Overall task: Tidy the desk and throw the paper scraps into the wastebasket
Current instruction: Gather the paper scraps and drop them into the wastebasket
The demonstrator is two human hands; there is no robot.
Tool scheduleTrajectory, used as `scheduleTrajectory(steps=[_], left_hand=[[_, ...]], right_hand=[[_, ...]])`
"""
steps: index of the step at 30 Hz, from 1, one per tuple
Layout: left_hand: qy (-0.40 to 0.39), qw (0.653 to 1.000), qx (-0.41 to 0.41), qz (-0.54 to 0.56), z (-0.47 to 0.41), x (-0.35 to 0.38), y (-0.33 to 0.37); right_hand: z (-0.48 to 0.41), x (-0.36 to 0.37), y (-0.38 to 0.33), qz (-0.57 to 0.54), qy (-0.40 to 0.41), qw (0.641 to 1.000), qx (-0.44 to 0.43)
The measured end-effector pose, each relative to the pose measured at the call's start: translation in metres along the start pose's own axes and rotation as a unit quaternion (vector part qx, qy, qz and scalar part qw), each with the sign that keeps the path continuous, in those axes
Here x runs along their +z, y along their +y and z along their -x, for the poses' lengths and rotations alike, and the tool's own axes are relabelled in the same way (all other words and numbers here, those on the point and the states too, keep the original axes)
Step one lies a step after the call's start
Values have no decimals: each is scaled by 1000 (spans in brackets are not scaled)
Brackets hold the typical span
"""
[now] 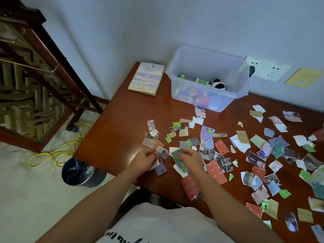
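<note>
Right hand pinching a green scrap, left hand pinching small scraps: gather a full handful before turning to wastebasket at eight o'clock.

Both hands in pinching grip

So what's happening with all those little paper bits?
A person is picking torn paper scraps off a brown wooden desk. The left hand pinches small pieces, and the right hand holds a dark green scrap. Most scraps are still spread over the desk, mainly to the right. The metal wastebasket waits on the floor by the desk's left corner. A clear plastic bin and a spiral notebook sit at the back.
</note>
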State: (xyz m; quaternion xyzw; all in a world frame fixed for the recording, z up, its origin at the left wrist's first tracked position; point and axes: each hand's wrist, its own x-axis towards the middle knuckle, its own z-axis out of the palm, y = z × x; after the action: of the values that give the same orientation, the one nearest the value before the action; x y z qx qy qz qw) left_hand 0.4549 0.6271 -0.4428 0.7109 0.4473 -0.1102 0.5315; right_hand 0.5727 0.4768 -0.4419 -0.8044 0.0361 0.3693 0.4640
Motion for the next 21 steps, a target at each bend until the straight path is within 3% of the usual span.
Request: scheduleTrajectory(steps=[5, 9, 12, 16, 21], left_hand=[[31, 994, -43, 98, 7, 1, 4], [36, 978, -97, 180, 10, -4, 7], [41, 962, -121, 241, 12, -8, 11], [9, 967, -131, 220, 3, -17, 14], [-9, 979, -112, 170, -13, -27, 13]], right_hand=[[1, 5, -6, -18, -5, 1000, 14], [3, 13, -21, -66, -68, 990, 108], [2, 19, -20, -73, -95, 990, 74], [-2, 29, -18, 43, -72, 996, -25], [-10, 44, -15, 267, -45, 955, -118]])
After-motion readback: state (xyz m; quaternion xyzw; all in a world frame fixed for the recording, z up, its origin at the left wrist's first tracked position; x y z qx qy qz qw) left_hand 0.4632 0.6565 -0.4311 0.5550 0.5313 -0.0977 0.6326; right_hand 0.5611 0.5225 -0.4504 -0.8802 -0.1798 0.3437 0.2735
